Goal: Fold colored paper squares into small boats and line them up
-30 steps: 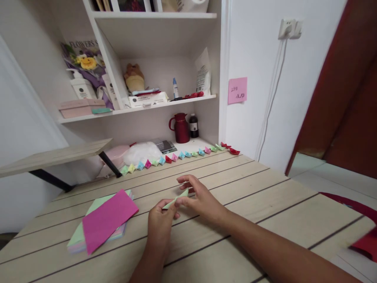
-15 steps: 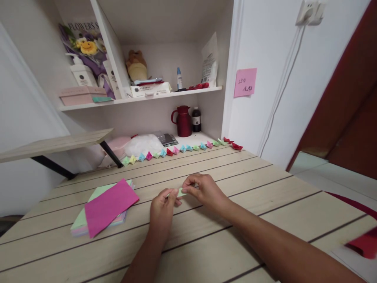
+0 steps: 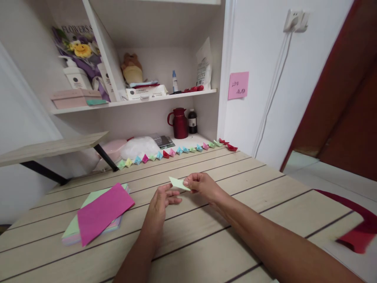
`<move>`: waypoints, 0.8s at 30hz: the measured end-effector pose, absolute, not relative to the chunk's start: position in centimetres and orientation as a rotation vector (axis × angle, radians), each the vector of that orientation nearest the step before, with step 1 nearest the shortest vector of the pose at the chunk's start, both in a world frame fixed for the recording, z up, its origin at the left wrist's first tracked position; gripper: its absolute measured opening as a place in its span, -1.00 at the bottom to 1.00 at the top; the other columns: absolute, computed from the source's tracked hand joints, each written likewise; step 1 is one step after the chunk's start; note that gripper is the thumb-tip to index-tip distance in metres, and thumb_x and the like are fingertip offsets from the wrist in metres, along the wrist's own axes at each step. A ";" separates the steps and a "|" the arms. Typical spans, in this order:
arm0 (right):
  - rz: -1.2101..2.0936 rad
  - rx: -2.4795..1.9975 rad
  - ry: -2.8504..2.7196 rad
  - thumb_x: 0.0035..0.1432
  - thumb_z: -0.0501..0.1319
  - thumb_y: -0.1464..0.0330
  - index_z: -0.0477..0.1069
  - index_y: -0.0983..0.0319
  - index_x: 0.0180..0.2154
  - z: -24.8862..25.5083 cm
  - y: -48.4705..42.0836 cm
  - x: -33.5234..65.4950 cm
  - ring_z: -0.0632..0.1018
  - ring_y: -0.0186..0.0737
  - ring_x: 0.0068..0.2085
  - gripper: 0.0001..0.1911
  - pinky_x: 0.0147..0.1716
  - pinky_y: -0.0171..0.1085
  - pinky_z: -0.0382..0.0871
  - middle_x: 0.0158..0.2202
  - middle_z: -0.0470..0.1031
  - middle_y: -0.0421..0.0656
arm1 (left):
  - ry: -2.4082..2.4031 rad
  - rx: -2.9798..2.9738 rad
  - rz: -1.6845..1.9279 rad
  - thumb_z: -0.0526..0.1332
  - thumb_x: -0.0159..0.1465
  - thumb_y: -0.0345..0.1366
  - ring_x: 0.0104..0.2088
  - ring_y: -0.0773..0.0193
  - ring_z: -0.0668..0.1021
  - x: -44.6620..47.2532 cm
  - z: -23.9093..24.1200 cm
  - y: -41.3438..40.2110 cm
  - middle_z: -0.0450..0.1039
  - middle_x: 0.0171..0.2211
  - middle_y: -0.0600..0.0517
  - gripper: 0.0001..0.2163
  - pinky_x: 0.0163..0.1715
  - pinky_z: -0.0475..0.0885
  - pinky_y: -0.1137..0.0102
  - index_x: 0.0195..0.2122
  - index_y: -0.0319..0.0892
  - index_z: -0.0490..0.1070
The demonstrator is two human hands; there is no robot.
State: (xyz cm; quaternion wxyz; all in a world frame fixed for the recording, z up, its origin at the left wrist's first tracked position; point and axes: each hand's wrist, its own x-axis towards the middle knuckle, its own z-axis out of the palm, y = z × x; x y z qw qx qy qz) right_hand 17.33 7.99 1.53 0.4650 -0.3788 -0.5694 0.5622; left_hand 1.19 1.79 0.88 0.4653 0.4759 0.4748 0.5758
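A small folded piece of pale green paper (image 3: 178,183) is pinched in my right hand (image 3: 200,185), above the middle of the table. Just left of it is my left hand (image 3: 163,198), its fingers apart and nothing gripped in them; whether a fingertip touches the paper's lower left edge I cannot tell. To the left lies a stack of coloured paper (image 3: 70,232) with a magenta sheet (image 3: 104,212) askew on top. Along the table's back edge runs a row of small folded paper boats, among them a red one (image 3: 232,147) at the right end.
The slatted wooden table (image 3: 235,236) fills the foreground. A raised wooden shelf (image 3: 53,147) on black legs stands at the back left. Behind the boats are a white plastic bag (image 3: 140,147), a dark red jug (image 3: 180,124) and a dark bottle (image 3: 192,121).
My left fingers have let go of the green paper and spread. My right hand now holds it alone, turned so that a longer pointed shape shows. The camera view has shifted slightly.
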 end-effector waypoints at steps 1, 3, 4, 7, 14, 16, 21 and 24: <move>1.431 -0.938 -1.328 -0.11 0.37 0.21 0.45 0.29 -0.52 1.5 8.1 17.4 0.32 -0.38 -0.55 -0.73 -0.49 -0.33 0.19 -0.58 0.41 -0.21 | 1.196 1.179 1.393 0.16 0.19 0.13 -0.34 0.17 0.60 1.3 0.9 1.9 0.57 -0.29 -0.08 -0.49 -0.14 0.39 0.24 -0.09 -0.23 0.44; 1.506 -0.952 -1.244 -0.14 0.39 0.17 0.45 0.30 -0.51 1.4 8.1 17.3 0.30 -0.40 -0.58 -0.68 -0.53 -0.34 0.15 -0.60 0.42 -0.20 | 1.220 1.184 1.354 0.35 0.06 -0.04 -0.38 0.24 0.57 1.6 0.8 2.0 0.55 -0.33 -0.02 -0.59 -0.20 0.41 0.31 -0.17 -0.22 0.46; 1.530 -0.942 -1.242 -0.14 0.39 0.16 0.45 0.30 -0.51 1.3 8.0 17.1 0.29 -0.41 -0.59 -0.67 -0.54 -0.35 0.13 -0.61 0.42 -0.20 | 1.205 1.182 1.346 0.40 0.00 -0.10 -0.41 0.27 0.56 1.7 0.8 2.0 0.54 -0.36 -0.01 -0.63 -0.25 0.42 0.34 -0.23 -0.22 0.47; 1.541 -0.906 -1.299 -0.11 0.38 0.15 0.42 0.29 -0.52 1.0 7.4 16.6 0.28 -0.41 -0.61 -0.66 -0.56 -0.36 0.09 -0.65 0.38 -0.23 | 1.151 1.202 1.354 0.40 -0.02 -0.17 -0.49 0.34 0.50 2.1 0.7 1.9 0.53 -0.40 0.00 -0.72 -0.36 0.41 0.40 -0.37 -0.22 0.46; 1.350 -0.848 -1.568 0.06 0.26 0.16 0.38 0.26 -0.51 0.8 6.5 15.6 0.37 -0.32 -0.54 -0.70 -0.48 -0.32 0.18 -0.63 0.39 -0.24 | 1.246 1.177 1.356 0.34 0.04 -0.13 -0.63 0.37 0.42 2.3 0.5 1.5 0.43 -0.62 0.09 -0.76 -0.53 0.31 0.45 -0.49 -0.23 0.45; 1.313 -0.829 -1.608 0.10 0.23 0.16 0.38 0.26 -0.49 1.0 6.4 15.7 0.39 -0.30 -0.53 -0.70 -0.45 -0.30 0.21 -0.63 0.38 -0.25 | 1.223 1.163 1.359 0.34 0.05 -0.13 -0.63 0.37 0.42 2.3 0.5 1.5 0.44 -0.61 0.07 -0.76 -0.52 0.32 0.44 -0.48 -0.23 0.46; 1.164 -0.844 -1.666 0.12 0.21 0.18 0.38 0.25 -0.50 1.4 6.6 16.1 0.38 -0.30 -0.48 -0.72 -0.42 -0.31 0.24 -0.58 0.38 -0.25 | 1.105 1.196 1.377 0.28 0.13 -0.04 -0.57 0.32 0.47 2.1 0.9 1.2 0.53 -0.50 -0.02 -0.69 -0.41 0.37 0.40 -0.45 -0.23 0.49; 1.107 -0.858 -1.692 0.12 0.20 0.20 0.39 0.24 -0.49 1.5 6.6 16.3 0.37 -0.30 -0.45 -0.73 -0.42 -0.32 0.24 -0.55 0.39 -0.24 | 1.092 1.213 1.361 0.25 0.16 -0.03 -0.54 0.29 0.49 1.9 1.0 1.1 0.56 -0.46 -0.06 -0.68 -0.38 0.37 0.37 -0.41 -0.24 0.51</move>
